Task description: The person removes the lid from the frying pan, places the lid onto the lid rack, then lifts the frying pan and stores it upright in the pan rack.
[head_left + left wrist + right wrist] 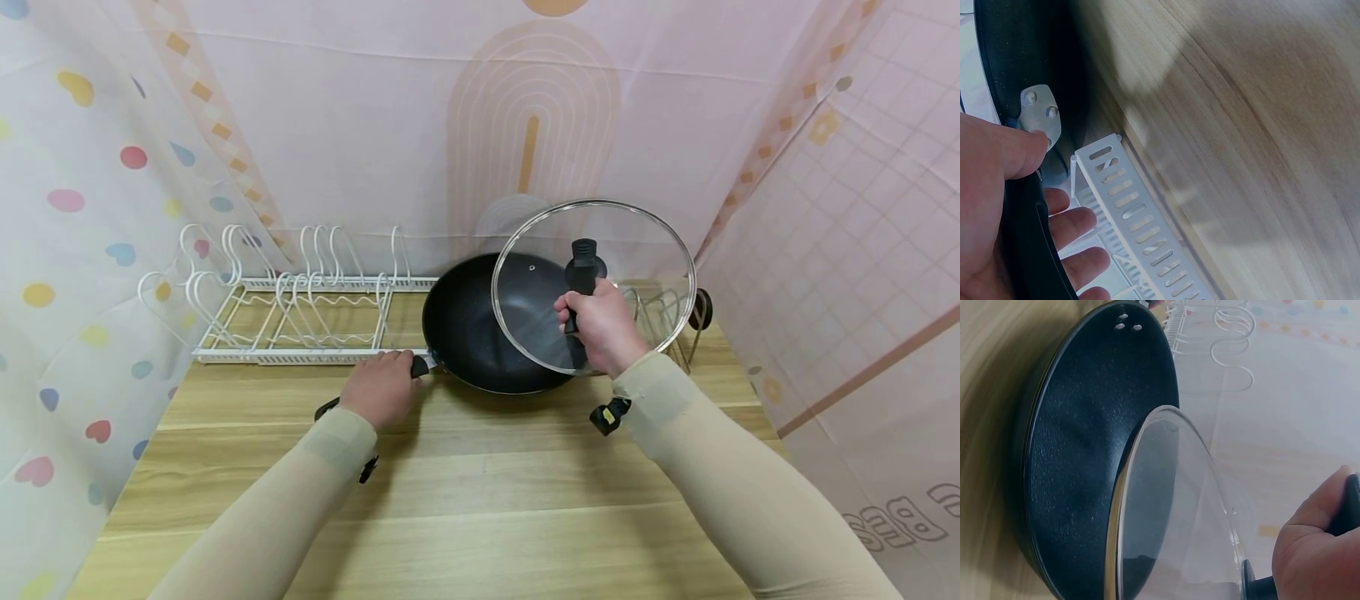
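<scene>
A black wok [468, 333] sits on the wooden table, speckled inside, with a black handle on its left. My left hand [381, 390] grips that handle; in the left wrist view the thumb lies by the metal bracket [1041, 115] and the fingers curl round the handle [1032, 244]. Over the wok's right side, my right hand [602, 329] holds a clear glass lid [645, 258] by its black handle [584, 252]. The lid is tilted, its metal rim overlapping the wok in the head view. Through the glass, part of the wok's interior [1085, 437] shows in the right wrist view.
A white wire dish rack [296, 358] stands left of the wok, close to the left hand. Behind the lid at right is a metal wire rack [684, 348] with a round black piece [701, 310] beside it. Patterned curtains [360, 125] hang behind the table [480, 500].
</scene>
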Tool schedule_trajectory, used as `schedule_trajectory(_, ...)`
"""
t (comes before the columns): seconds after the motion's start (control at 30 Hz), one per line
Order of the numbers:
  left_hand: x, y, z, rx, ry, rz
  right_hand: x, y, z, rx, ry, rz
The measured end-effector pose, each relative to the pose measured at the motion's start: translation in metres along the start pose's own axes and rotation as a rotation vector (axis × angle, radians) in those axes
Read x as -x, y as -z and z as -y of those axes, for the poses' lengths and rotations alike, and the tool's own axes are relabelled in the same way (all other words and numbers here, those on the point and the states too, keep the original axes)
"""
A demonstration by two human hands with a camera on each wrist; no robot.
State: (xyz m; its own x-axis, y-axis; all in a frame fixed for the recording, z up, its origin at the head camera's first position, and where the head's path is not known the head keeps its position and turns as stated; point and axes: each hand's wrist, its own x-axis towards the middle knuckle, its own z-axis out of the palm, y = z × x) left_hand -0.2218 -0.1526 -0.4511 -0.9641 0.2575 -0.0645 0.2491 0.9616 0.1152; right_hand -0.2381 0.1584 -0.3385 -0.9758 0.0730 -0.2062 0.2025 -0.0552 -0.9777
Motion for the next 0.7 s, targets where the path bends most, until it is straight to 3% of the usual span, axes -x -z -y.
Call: schedule_trajectory(0.7,0.000,-0.003,0.002,-0.034,-0.025,-0.031,0.006,0.040,0.016,-0.004,0.076,-0.013)
